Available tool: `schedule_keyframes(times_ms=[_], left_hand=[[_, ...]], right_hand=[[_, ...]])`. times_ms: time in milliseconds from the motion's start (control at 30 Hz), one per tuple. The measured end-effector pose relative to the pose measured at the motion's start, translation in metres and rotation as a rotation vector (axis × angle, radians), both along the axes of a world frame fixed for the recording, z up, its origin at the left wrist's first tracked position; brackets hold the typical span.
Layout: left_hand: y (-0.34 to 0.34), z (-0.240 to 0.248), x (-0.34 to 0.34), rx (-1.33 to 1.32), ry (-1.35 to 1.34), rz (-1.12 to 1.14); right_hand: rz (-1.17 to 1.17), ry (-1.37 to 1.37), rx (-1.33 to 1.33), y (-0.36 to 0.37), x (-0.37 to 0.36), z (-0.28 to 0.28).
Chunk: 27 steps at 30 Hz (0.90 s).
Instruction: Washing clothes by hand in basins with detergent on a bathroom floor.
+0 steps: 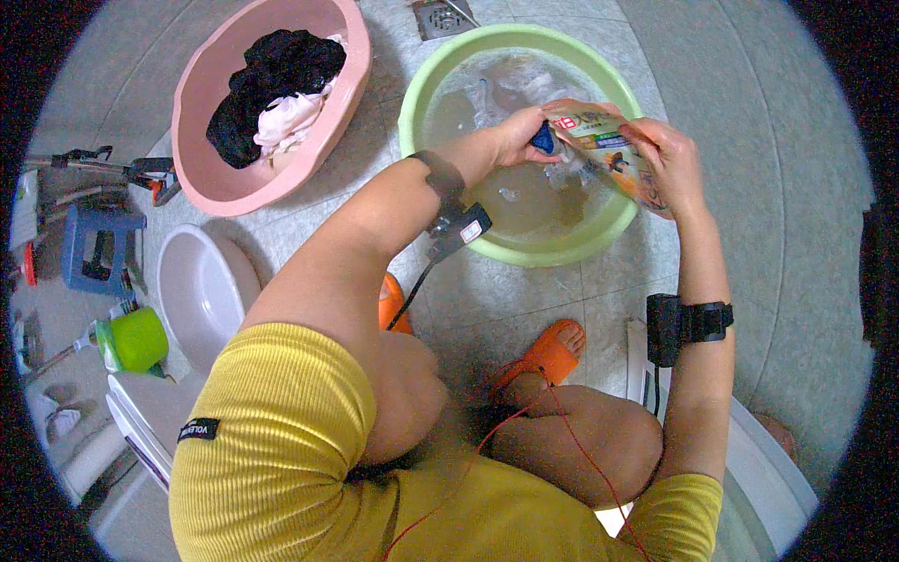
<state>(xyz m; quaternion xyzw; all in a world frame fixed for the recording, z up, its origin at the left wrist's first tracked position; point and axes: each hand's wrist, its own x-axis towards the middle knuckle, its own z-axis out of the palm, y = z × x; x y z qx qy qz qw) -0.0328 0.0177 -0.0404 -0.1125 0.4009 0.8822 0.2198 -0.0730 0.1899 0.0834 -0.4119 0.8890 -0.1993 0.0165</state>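
Observation:
A printed plastic pouch point(613, 148) is tilted over the pale green basin point(415, 103). My right hand point(667, 159) grips its right edge, fingers wrapped over it. At the other end, my left hand point(522, 137) is closed around the pouch's corner, beside a dark blue cap-like piece point(543, 138). Whether that piece is still fixed to the pouch I cannot tell. Below both hands, the basin holds cloudy brownish water point(524, 208) with a whitish cloth point(529, 84) partly under it.
Left of the green basin stands a pink basin point(194, 155) with black and pale pink clothes point(281, 89). Nearer me are a white basin point(201, 281), a bright green bucket point(139, 339) and a blue stool point(77, 248). A floor drain point(440, 17) lies at the back.

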Motion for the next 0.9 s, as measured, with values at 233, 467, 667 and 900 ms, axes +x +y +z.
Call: schedule_keyframes(times_ms=[233,467,667,900], left_hand=[[-0.008,-0.001,0.004,-0.081,-0.046,-0.01],[-0.015,0.009,0.009,-0.062,0.001,0.018],[-0.018,0.003,0.009,-0.121,-0.023,0.028],[-0.021,-0.016,0.006,-0.107,-0.149,0.103]], right_hand=[[-0.02,-0.039,0.044,-0.008,0.0,0.003],[0.01,-0.059,0.072,-0.019,-0.001,0.008],[0.021,-0.056,0.11,-0.025,0.001,0.008],[-0.056,-0.031,-0.037,0.0,-0.007,-0.009]])
